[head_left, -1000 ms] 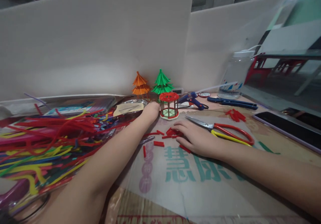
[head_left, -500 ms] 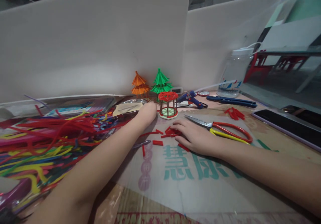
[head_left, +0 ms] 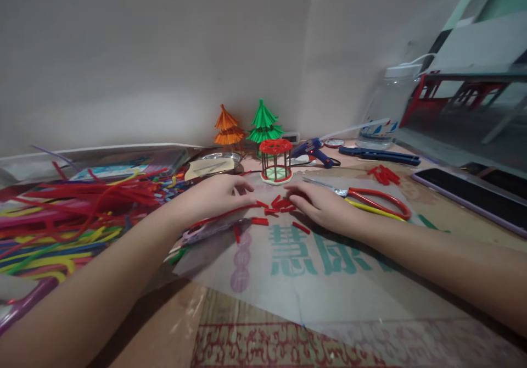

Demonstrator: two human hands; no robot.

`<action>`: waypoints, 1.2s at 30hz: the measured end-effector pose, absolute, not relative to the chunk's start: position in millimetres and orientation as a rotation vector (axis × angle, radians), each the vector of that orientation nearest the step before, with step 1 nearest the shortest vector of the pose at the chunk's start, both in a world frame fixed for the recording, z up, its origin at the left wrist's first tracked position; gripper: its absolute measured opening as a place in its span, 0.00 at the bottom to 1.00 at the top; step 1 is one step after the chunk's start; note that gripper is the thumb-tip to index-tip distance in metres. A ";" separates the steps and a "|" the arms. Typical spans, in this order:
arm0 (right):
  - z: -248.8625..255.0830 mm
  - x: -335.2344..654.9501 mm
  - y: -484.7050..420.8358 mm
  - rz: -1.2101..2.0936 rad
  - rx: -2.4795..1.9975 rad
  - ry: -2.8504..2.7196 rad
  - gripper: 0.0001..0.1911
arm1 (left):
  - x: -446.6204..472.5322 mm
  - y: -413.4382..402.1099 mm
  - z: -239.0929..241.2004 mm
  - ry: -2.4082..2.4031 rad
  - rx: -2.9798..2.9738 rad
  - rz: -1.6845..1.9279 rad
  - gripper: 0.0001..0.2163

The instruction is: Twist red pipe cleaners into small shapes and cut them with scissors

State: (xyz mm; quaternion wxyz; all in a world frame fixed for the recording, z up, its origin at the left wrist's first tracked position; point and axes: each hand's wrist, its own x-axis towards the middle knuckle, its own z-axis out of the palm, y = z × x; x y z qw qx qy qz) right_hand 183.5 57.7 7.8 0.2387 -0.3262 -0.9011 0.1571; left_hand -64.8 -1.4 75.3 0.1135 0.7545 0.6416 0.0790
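Across the printed sheet [head_left: 263,291], from the head view: short red pieces [head_left: 283,203] loose in front of a red-topped frame [head_left: 275,147]. Left hand [head_left: 224,192] with thumb and fingers apart, beside the pieces; right hand [head_left: 315,202] curled at their edge, impossible to tell if gripping. Best to pinch pieces singly, right wrist clear of the scissors [head_left: 349,193] just behind.

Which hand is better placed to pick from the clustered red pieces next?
Probably the right hand: it sits close beside the red pieces, while the left hand is farther from that cluster.
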 end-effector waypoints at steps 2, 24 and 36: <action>6.9 183.5 59.4 0.445 -0.925 -2.447 0.18 | -70.4 -6.6 74.6 1.920 2.258 0.097 0.22; 3.9 185.6 58.1 0.268 -0.861 -2.605 0.23 | -87.1 -9.9 71.1 1.968 2.335 -0.527 0.07; 1.1 187.1 60.9 0.209 -0.816 -2.654 0.22 | -105.9 -3.6 83.9 2.248 2.215 -0.617 0.16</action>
